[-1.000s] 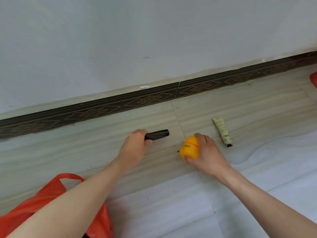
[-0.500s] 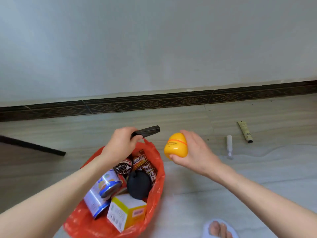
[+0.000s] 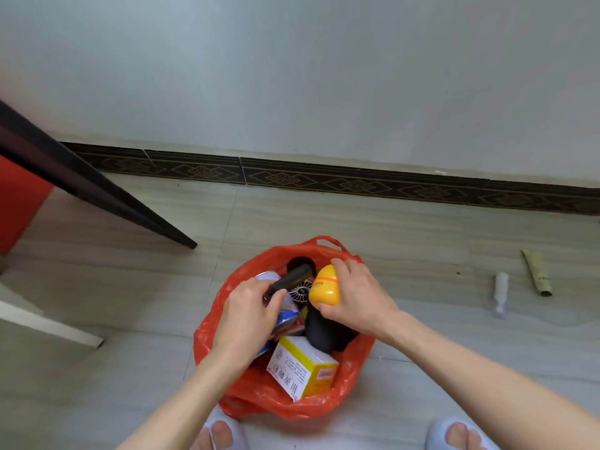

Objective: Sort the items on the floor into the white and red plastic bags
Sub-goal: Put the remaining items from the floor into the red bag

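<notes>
Nearest, the red plastic bag (image 3: 285, 401) gapes at six o'clock, directly beneath both hands. The left hand (image 3: 245, 315) has its fingers wrapped round a black cylinder (image 3: 290, 280), long axis toward one o'clock; the right hand (image 3: 358, 298) cups a yellow egg-shaped container (image 3: 324, 285). Farther off at three o'clock, a small white bottle (image 3: 500, 287) and a cream tube (image 3: 537, 272) lie on the floor (image 3: 422, 241).

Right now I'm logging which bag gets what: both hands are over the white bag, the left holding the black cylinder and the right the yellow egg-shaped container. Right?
Not quite: in the head view the bag under the hands is the red bag, not white. The rest holds: the left hand grips the black cylinder and the right hand holds the yellow egg-shaped container.
</notes>
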Demonstrator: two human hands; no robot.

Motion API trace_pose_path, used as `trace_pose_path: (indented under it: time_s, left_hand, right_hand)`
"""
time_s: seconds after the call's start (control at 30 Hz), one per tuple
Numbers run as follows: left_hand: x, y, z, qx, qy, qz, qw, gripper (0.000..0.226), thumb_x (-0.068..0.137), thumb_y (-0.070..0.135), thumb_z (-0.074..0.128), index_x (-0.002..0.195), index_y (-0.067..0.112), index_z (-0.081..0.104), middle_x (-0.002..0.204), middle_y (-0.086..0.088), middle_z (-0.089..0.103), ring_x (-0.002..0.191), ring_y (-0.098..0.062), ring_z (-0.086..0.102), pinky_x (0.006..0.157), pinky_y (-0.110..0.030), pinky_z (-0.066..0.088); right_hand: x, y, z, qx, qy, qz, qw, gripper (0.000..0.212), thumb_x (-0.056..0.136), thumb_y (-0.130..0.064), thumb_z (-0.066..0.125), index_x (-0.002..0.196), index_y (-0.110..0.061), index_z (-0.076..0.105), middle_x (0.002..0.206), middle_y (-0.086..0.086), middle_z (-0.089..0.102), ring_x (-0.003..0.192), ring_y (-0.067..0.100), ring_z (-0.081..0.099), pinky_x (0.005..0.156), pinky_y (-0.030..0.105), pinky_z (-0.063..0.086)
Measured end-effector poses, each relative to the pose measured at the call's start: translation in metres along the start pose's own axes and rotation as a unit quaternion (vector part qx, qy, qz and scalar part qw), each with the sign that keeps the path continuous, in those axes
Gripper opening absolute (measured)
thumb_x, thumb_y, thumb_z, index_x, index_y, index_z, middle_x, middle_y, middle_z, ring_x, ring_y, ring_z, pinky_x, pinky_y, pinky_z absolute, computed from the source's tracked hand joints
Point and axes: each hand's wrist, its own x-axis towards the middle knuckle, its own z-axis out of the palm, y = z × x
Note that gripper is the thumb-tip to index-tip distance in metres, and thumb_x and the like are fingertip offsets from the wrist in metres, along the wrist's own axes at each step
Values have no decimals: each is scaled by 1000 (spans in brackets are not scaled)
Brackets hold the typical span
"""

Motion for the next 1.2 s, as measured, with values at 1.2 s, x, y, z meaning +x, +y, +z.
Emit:
trace_pose_path:
  time_s: [1.2]
  left_hand:
    - [61,208,233,304,-276,408,816,82,48,47,82,118,11,56,116,-18,62,98,-32,63,74,-41,53]
  right_hand:
    - [-70,372,-21,124,134,364,913,47,91,-18,50,132,2,39,132,27,44,121,42,40,100,43,35]
